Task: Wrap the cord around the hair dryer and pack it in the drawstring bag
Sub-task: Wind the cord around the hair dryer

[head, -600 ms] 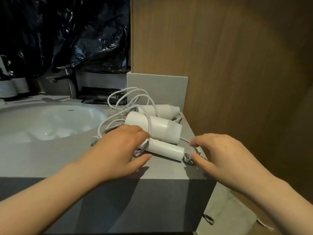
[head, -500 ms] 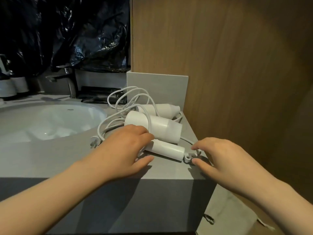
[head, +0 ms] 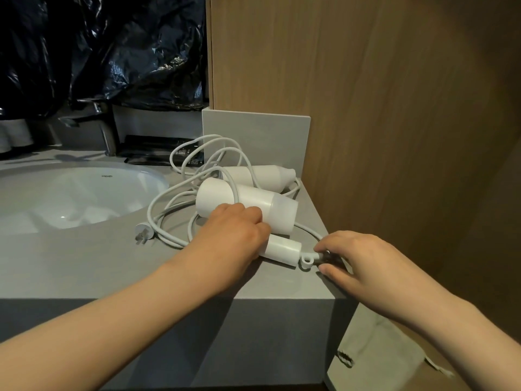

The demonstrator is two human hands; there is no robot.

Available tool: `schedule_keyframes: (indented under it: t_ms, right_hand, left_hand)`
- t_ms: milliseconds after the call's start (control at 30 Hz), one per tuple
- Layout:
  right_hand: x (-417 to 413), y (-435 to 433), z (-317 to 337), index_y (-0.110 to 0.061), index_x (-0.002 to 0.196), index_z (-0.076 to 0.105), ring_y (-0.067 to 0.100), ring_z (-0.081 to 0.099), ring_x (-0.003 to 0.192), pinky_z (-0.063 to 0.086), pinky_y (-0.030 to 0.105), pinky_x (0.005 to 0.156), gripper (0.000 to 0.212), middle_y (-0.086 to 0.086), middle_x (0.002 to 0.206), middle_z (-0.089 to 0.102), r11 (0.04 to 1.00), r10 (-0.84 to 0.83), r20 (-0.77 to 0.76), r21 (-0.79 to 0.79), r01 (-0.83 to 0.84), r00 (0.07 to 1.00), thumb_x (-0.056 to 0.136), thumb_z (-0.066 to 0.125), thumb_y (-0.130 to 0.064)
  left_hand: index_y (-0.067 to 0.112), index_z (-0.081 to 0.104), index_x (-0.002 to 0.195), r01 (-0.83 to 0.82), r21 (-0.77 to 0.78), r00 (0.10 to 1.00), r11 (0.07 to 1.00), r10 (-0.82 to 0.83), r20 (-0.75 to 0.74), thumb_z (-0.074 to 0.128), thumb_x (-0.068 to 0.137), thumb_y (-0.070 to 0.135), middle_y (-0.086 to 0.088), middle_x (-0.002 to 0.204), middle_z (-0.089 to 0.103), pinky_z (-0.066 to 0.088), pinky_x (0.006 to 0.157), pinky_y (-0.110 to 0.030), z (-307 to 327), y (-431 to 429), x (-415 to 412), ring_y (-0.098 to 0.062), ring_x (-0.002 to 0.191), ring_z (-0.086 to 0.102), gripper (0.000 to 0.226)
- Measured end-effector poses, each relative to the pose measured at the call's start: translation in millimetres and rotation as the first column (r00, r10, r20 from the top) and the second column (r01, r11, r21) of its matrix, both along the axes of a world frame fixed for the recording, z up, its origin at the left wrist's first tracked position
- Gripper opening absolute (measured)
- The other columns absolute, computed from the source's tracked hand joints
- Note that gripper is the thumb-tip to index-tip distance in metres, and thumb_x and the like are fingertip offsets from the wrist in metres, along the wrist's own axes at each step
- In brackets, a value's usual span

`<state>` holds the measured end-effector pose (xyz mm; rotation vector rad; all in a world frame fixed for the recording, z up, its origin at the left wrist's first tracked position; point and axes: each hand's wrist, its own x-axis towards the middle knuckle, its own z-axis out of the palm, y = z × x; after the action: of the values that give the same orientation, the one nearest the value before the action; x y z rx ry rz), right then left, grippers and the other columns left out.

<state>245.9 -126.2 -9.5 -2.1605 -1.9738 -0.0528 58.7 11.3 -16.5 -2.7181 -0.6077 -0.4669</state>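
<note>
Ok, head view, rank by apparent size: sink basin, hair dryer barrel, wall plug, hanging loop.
1. sink basin
2. hair dryer barrel
3. wall plug and hanging loop: look alike, and the loop is nearer the camera, so unranked.

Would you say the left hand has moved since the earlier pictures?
Yes: the left hand moved right along the white hair dryer, toward the grey countertop corner.

we log white cylindrical hair dryer: smooth matt plastic | thin white cord: smooth, rubbery | flat grey countertop: matt, stone-like | oval white basin: glossy ceramic | tall brown wall panel: wood grain | crumpled black sheet: glossy plastic | beige bag: coarse cloth
</note>
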Motion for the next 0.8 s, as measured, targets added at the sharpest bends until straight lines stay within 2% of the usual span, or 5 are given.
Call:
schedule_keyframes:
  t_ms: [167, 267, 433, 567, 800]
  right_hand:
    - [-2, -6, 3, -0.038, 0.104, 0.062, 0.0, 0.056, 0.087, 0.051, 0.015, 0.077, 0.014, -0.019, 0.097, 0.059, 0.999, 0.05, -0.03, -0.011, -0.05, 0.998, 0.092, 0.056, -0.04]
    - [-2, -9, 16, -0.041, 0.106, 0.057, -0.003, 0.057, 0.086, 0.051, 0.013, 0.074, 0.015, -0.023, 0.096, 0.056, 0.997, 0.05, -0.089, 0.071, -0.044, 0.995, 0.091, 0.054, -0.043]
    - [-2, -3, 34, -0.045, 0.139, 0.035, -0.012, 0.045, 0.109, 0.041, 0.009, 0.088, 0.055, -0.031, 0.128, 0.04, 0.981, 0.019, -0.175, 0.192, 0.015, 0.984, 0.085, 0.042, -0.055]
    - [-7, 3, 50, -0.058, 0.136, 0.01, -0.026, 0.03, 0.102, 0.034, 0.008, 0.087, 0.063, -0.037, 0.132, 0.022, 0.971, 0.071, -0.297, 0.24, 0.003, 0.952, 0.083, 0.044, -0.057]
    - [-11, 15, 72, -0.048, 0.146, 0.017, -0.002, 0.029, 0.137, 0.027, 0.009, 0.094, 0.067, -0.025, 0.153, 0.025, 0.937, 0.162, -0.385, 0.348, -0.019, 0.908, 0.09, 0.053, -0.045]
  left_hand:
    - [0.021, 0.069, 0.081, 0.084, 0.009, 0.996, 0.996, -0.084, 0.018, 0.058, 0.073, 0.03, 0.001, 0.076, 0.061, 0.044, 0.07, -0.035, 4, 2, -15, -0.026, 0.061, 0.056, 0.017]
    - [0.016, 0.069, 0.086, 0.107, -0.071, 0.991, 0.992, -0.101, 0.083, 0.063, 0.074, 0.021, -0.004, 0.085, 0.064, 0.042, 0.065, -0.032, 15, -3, -26, -0.029, 0.066, 0.057, 0.014]
    - [0.014, 0.066, 0.099, 0.107, -0.148, 0.981, 0.983, -0.081, 0.177, 0.037, 0.085, 0.043, -0.004, 0.092, 0.061, 0.043, 0.067, -0.032, 38, -6, -31, -0.025, 0.08, 0.057, 0.043]
    - [0.017, 0.065, 0.105, 0.105, -0.307, 0.96, 0.946, -0.016, 0.278, 0.034, 0.083, 0.051, -0.001, 0.098, 0.06, 0.045, 0.078, -0.036, 56, 1, -31, -0.02, 0.092, 0.054, 0.051]
    - [0.013, 0.071, 0.103, 0.198, -0.478, 0.871, 0.856, 0.07, 0.487, 0.047, 0.081, 0.037, -0.001, 0.098, 0.071, 0.042, 0.079, -0.02, 72, 1, -28, -0.012, 0.091, 0.057, 0.041]
